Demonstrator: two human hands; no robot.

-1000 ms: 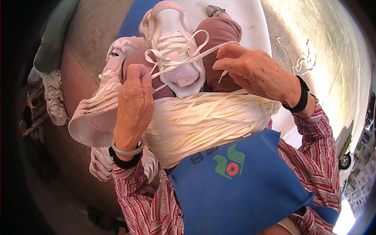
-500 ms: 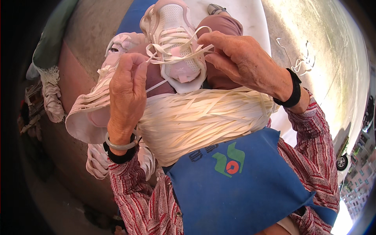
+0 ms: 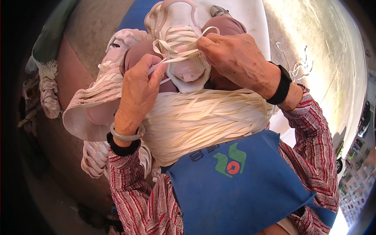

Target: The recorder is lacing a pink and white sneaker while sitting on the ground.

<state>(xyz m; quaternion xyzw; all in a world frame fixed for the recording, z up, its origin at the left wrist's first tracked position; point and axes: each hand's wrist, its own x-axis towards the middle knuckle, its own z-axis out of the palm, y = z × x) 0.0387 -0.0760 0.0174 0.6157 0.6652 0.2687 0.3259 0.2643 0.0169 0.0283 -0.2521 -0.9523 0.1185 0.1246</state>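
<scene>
A pale pink and white sneaker upper (image 3: 184, 31) lies across my lap with its lacing toward me. Cream shoelaces (image 3: 176, 49) cross the eyelet area and form a loop on the left. My left hand (image 3: 139, 92) pinches a lace between thumb and forefinger beside the shoe. On the other side, my right hand (image 3: 239, 60) is closed on another part of the lace, fingertips close to the tongue. A thick bundle of cream laces (image 3: 207, 117) lies over my lap, just nearer than the shoe.
A blue apron (image 3: 239, 192) covers my front. Further pink shoe uppers (image 3: 98, 94) are piled at the left, with a stack (image 3: 95, 158) below them. Loose laces (image 3: 299, 68) lie on the floor at the right. A green sack (image 3: 53, 43) stands at the far left.
My left hand has moved right and slightly down with its lace. My right hand has shifted left and closed nearer to the shoe. The sneaker upper has shifted slightly right in view.
</scene>
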